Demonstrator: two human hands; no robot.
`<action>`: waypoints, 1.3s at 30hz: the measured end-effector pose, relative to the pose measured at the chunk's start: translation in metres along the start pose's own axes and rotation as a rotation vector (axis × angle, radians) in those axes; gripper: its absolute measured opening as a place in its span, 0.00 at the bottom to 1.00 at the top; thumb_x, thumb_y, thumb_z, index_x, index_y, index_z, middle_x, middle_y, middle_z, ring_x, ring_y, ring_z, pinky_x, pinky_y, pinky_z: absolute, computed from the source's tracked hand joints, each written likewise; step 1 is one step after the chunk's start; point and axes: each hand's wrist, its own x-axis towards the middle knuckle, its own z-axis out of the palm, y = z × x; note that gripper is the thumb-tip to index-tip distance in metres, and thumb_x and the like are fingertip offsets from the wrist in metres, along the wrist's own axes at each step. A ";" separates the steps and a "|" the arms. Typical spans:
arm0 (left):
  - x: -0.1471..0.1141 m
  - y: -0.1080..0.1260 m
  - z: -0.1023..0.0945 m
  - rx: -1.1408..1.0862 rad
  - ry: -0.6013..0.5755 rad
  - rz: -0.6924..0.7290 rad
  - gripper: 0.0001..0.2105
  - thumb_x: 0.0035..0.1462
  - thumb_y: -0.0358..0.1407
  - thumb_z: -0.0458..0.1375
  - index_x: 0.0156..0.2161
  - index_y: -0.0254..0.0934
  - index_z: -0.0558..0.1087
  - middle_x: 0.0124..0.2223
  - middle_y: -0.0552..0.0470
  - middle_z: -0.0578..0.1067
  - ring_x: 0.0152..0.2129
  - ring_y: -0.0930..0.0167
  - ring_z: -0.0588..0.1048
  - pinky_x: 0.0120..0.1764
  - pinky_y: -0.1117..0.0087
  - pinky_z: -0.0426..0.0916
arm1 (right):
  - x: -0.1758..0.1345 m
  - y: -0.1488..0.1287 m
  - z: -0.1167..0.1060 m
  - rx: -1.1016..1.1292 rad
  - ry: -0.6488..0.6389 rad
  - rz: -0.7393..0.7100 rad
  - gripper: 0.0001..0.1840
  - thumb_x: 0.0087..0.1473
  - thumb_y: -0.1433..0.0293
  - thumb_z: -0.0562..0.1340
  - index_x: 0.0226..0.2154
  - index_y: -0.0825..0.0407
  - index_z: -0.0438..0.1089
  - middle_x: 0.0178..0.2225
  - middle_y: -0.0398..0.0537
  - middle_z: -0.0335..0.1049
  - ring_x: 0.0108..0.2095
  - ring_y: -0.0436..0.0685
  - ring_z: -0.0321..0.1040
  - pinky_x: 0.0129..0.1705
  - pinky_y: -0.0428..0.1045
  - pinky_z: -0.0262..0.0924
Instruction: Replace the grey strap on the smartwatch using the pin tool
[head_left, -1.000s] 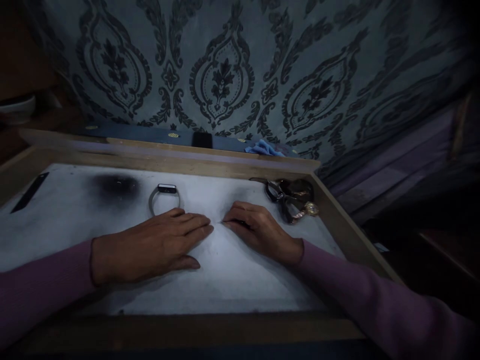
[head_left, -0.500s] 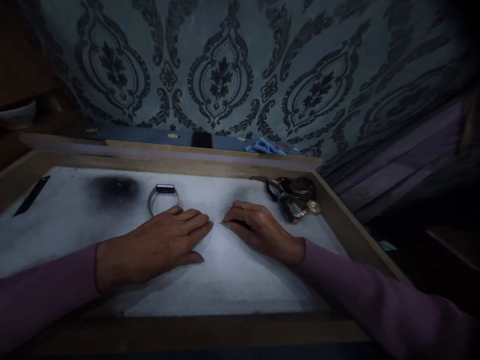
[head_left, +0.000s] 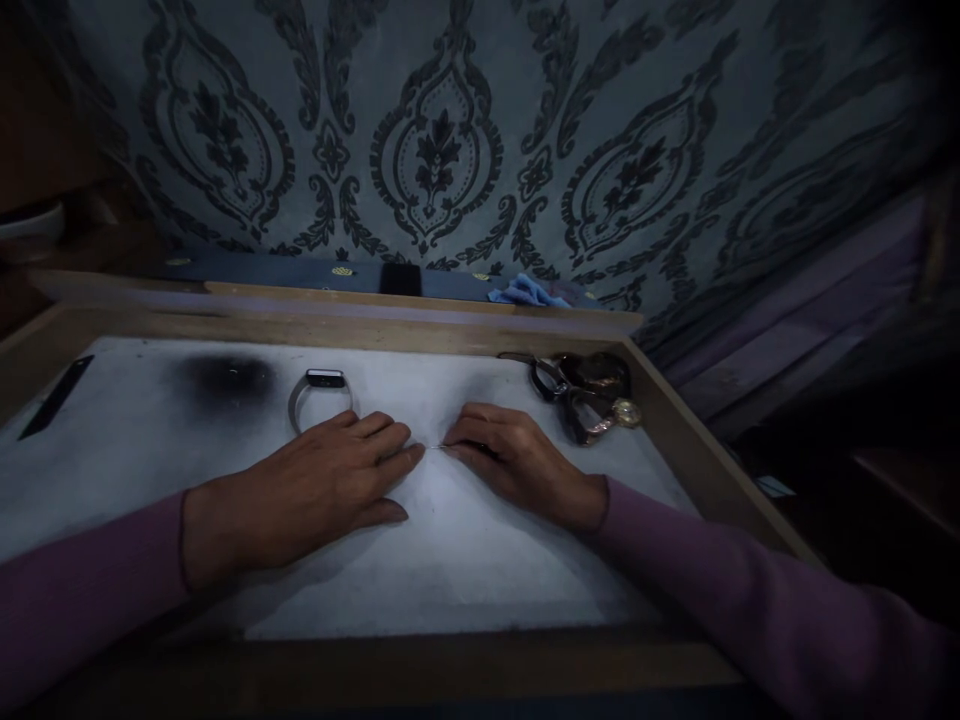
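My left hand lies palm down on the white board, fingers stretched toward the middle and thumb apart. My right hand is closed in a pinch around a thin, shiny metal piece, perhaps a pin or a slim tool's tip. Its point reaches the fingertips of my left hand; whether it touches them I cannot tell. Anything under my left fingers is hidden. Just behind my left hand stands a smartwatch with a pale looped band, partly covered by the fingers.
Several watches lie heaped at the board's back right corner. A dark flat strip is at the left. The wooden rim rises around the board. Behind it are a blue cloth and a black object by the patterned wall.
The whole view has shifted slightly to the left. Both hands keep nearly the same pose, and the thin metal piece stays between them.
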 end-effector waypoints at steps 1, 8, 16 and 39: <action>0.000 0.000 0.000 -0.003 -0.003 -0.004 0.15 0.68 0.44 0.51 0.52 0.36 0.68 0.48 0.46 0.72 0.44 0.62 0.70 0.47 0.61 0.63 | -0.001 0.000 0.001 -0.006 0.010 -0.006 0.08 0.63 0.75 0.58 0.32 0.55 0.72 0.30 0.47 0.69 0.31 0.52 0.67 0.33 0.47 0.61; 0.000 0.000 -0.002 -0.012 -0.016 -0.015 0.17 0.68 0.44 0.52 0.56 0.36 0.66 0.47 0.47 0.71 0.43 0.62 0.70 0.45 0.61 0.64 | -0.005 0.000 0.006 -0.106 0.055 -0.056 0.10 0.64 0.74 0.56 0.33 0.55 0.71 0.30 0.49 0.69 0.30 0.53 0.66 0.32 0.48 0.61; 0.000 0.000 -0.003 -0.010 -0.048 -0.020 0.18 0.65 0.43 0.56 0.55 0.37 0.65 0.46 0.47 0.70 0.42 0.62 0.69 0.44 0.61 0.65 | -0.006 -0.002 0.009 -0.146 0.063 -0.052 0.11 0.65 0.72 0.54 0.34 0.55 0.71 0.30 0.50 0.69 0.30 0.54 0.66 0.31 0.49 0.62; -0.002 -0.003 -0.002 -0.028 -0.020 0.008 0.17 0.66 0.43 0.54 0.55 0.37 0.66 0.47 0.46 0.69 0.42 0.63 0.69 0.43 0.62 0.65 | -0.004 -0.009 0.012 -0.193 0.048 -0.024 0.13 0.65 0.74 0.53 0.30 0.55 0.69 0.28 0.48 0.67 0.30 0.54 0.64 0.32 0.48 0.60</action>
